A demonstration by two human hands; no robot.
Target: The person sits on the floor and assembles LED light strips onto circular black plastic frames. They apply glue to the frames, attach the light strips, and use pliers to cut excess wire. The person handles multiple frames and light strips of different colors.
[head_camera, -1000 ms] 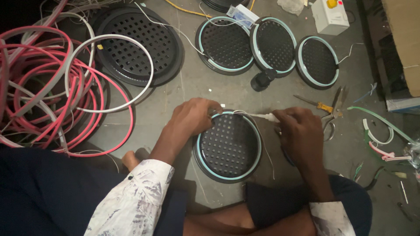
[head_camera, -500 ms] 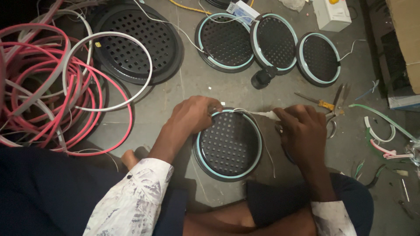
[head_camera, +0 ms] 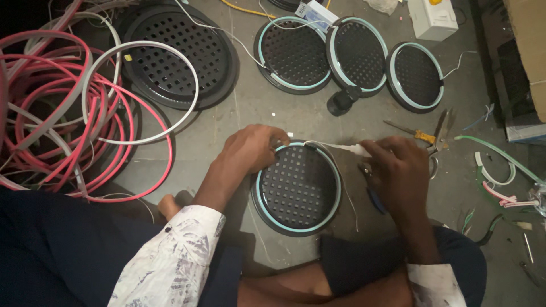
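— What sits at the far left?

— A tangle of pink and white flexible strips [head_camera: 62,113] lies coiled on the grey floor [head_camera: 273,113]. Just to its right is a large black perforated disc [head_camera: 182,54], with one white strip loop draped over it.

— And the hands?

— The left hand [head_camera: 250,150] comes next. Its fingers are curled down onto the upper left rim of a round black perforated panel [head_camera: 297,187], pressing on the pale blue strip [head_camera: 335,193] that runs around the panel's edge. The panel lies flat on the floor right in front of the person's knees, between the two hands.

— What is the right hand doing?

— The right hand [head_camera: 398,170] sits just beside the panel's upper right edge, fingers pinched closed on a white connector end [head_camera: 358,149] of the strip. A thin white lead runs from there back to the panel's top rim. The two hands are apart, one on each side of the panel.

— Anything above them?

— Three finished round panels [head_camera: 352,54] with the same pale blue rims lie in a row, overlapping slightly, with a small black cylinder [head_camera: 343,101] just below them.

— And farther right?

— A pair of scissors [head_camera: 438,133] lies near the right hand, and green and pink strip offcuts [head_camera: 500,170] are scattered at the right edge.
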